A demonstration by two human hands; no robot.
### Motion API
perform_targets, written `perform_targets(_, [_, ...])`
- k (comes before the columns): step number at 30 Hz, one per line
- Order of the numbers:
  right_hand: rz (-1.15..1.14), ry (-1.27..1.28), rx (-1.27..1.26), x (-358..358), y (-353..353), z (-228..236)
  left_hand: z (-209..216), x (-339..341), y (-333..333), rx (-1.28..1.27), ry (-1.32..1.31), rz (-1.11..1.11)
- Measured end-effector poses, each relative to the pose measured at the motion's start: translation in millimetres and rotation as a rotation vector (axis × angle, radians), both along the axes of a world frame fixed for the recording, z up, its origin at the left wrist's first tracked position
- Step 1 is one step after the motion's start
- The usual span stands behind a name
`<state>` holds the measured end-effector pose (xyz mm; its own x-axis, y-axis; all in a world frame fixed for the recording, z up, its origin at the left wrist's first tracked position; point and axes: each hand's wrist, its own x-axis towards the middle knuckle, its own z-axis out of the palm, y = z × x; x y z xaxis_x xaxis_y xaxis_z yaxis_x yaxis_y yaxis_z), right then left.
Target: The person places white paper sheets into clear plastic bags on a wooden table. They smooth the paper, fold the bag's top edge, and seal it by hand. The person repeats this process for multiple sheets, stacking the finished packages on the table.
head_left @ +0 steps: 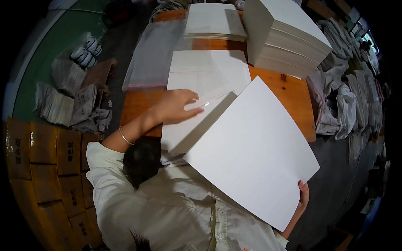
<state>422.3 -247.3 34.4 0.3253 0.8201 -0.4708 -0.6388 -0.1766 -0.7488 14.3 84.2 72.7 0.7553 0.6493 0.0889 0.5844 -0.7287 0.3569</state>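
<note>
An orange wooden table (293,90) is seen from above, crowded with paper. A large white sheet (255,154) is held tilted over the table's near edge, its long axis running from upper left to lower right. It is pinched at its lower right corner by the right hand (302,195), fingers closed on the edge. To its left, the left hand (178,105) is pressed flat, fingers spread, on a clear plastic bag (207,79) holding paper. Beyond lie a tall paper stack (289,35) and spare bags (153,54).
</note>
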Motion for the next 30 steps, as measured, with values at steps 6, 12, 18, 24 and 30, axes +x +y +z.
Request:
perform_targets(6, [0.022,0.030,-0.051,-0.8,1.1,-4.2,-12.1,-6.3,21.7,0.126,0.087,0.233])
perform_targets(12, [0.209,-0.025,-0.172,16.7,11.5,-13.9,-4.8,9.9,20.8,-0.011,0.267,0.150])
perform_targets(18, [0.289,-0.045,-0.246,18.2,32.3,1.9,7.8,20.8,13.3,-0.013,0.331,0.052])
perform_targets(24, [0.302,0.037,-0.249,7.5,47.2,20.4,-19.4,21.8,10.3,0.100,0.282,0.159])
perform_targets(30, [0.250,0.067,-0.234,-4.2,60.6,20.4,-12.6,18.0,15.2,-0.030,0.103,0.248])
